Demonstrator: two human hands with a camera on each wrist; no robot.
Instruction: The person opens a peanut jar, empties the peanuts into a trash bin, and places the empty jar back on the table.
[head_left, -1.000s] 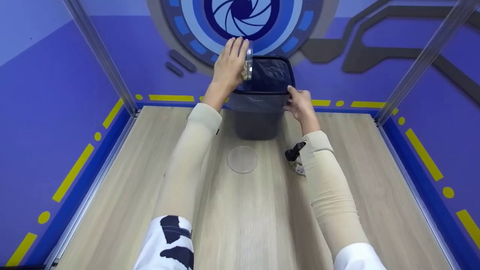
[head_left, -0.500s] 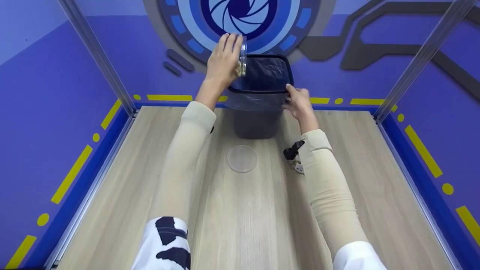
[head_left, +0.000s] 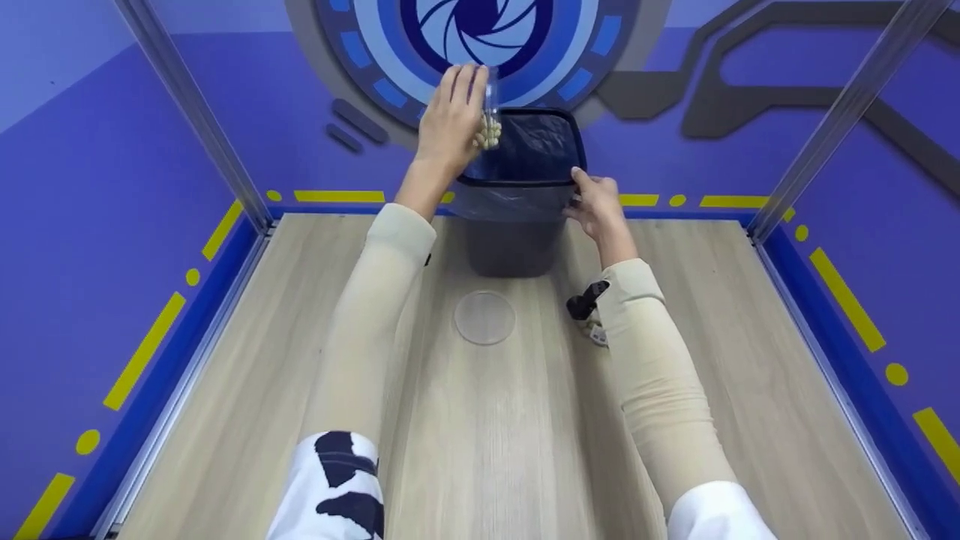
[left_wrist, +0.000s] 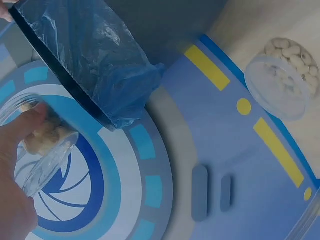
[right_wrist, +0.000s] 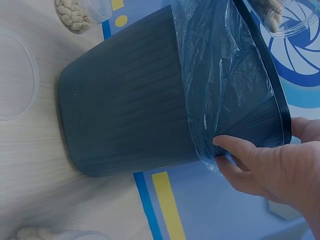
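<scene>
Purple walls with yellow dashes ring the pale wooden tabletop (head_left: 495, 420). At its far edge stands a dark bin (head_left: 517, 240) lined with a blue bag (right_wrist: 225, 75). The left hand (head_left: 448, 124) has its grip curled round a small clear dish (head_left: 491, 97), tipped on edge over the bin's mouth, pale pieces (head_left: 489, 136) gathered at its lower side. The dish looks light, stiff and slick, best held by the rim. The right hand (head_left: 598, 206) pinches the bin's near rim and liner. A clear lid (head_left: 484, 317) lies mid-tabletop.
</scene>
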